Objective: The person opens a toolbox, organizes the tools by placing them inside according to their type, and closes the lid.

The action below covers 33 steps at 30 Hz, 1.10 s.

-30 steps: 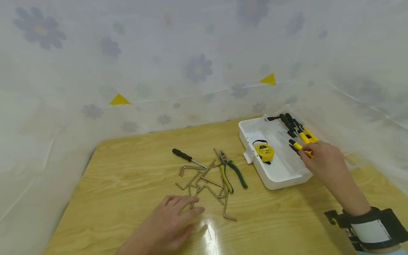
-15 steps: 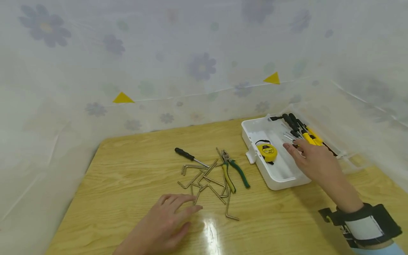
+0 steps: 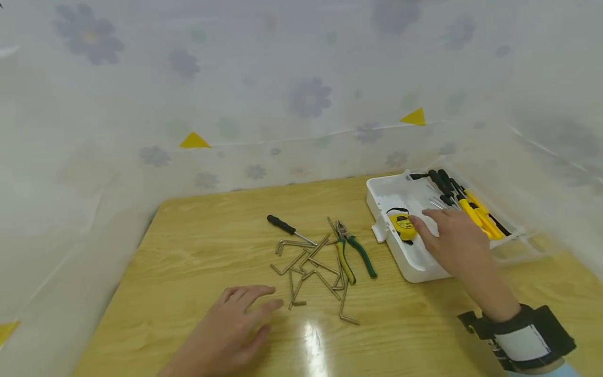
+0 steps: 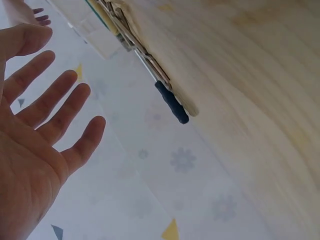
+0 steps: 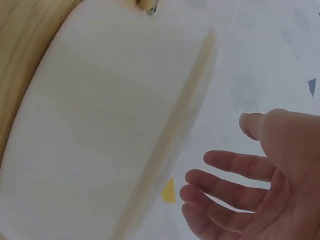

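Observation:
My right hand (image 3: pixel 454 243) hovers over the white toolbox (image 3: pixel 410 273), its fingers loose and nothing in them. Its thumb is close to the yellow tape measure (image 3: pixel 402 226) in the box's left part; I cannot tell whether they touch. Along the box's right side lie several yellow-and-black screwdrivers (image 3: pixel 471 212). My left hand (image 3: pixel 231 327) is held above the table with fingers spread, left of a loose pile of L-shaped hex keys (image 3: pixel 308 275). Pliers (image 3: pixel 346 254) with green and yellow handles lie at the pile's right, and a black-handled screwdriver (image 3: pixel 282 225) lies behind it.
The wooden table (image 3: pixel 202 235) has a patterned white sheet (image 3: pixel 264 104) behind it and at both sides. The toolbox's clear lid (image 3: pixel 527 243) is folded out to the right, near the sheet. A side latch (image 3: pixel 378 233) juts from the box's left wall.
My right hand has let go of a yellow-handled screwdriver in the box and moved left toward the tape measure. My left hand has drawn slightly away from the hex keys.

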Available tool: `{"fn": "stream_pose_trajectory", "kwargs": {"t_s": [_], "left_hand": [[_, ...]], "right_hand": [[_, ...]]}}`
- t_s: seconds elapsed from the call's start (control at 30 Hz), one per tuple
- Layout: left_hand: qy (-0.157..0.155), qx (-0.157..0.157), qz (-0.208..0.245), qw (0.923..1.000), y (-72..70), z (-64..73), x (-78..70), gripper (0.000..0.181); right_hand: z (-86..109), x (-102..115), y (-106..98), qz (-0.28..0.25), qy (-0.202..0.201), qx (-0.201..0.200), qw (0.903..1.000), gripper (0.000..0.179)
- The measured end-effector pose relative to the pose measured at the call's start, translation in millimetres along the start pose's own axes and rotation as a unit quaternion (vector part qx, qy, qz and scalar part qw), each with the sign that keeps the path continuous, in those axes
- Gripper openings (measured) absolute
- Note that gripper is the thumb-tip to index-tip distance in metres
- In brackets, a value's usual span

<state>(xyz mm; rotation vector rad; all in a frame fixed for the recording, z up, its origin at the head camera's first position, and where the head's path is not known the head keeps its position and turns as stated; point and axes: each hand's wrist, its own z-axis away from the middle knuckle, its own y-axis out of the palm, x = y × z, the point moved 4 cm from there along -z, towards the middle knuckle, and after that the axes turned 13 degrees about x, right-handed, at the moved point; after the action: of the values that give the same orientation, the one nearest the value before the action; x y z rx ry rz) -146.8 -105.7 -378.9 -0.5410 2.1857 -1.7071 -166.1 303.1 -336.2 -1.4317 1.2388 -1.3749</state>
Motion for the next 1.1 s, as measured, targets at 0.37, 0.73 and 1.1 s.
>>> {"fn": "stream_pose_trajectory", "kwargs": {"t_s": [0.37,0.73,1.1], "left_hand": [[-0.052,-0.046,-0.016,0.9974,-9.7,32.7,16.9,0.051],[-0.051,-0.074,-0.022,0.9957,-9.6,41.0,14.9,0.047],[-0.074,-0.055,-0.017,0.9956,-7.9,46.0,14.5,0.053]], "right_hand": [[-45.8,154.2,58.7,0.049,-0.24,0.08,0.9662,0.026],[-97.2,205.6,121.7,0.079,-0.275,0.219,0.9327,0.021],[-105.1,218.1,134.8,0.075,-0.293,0.231,0.9249,0.011]]}}
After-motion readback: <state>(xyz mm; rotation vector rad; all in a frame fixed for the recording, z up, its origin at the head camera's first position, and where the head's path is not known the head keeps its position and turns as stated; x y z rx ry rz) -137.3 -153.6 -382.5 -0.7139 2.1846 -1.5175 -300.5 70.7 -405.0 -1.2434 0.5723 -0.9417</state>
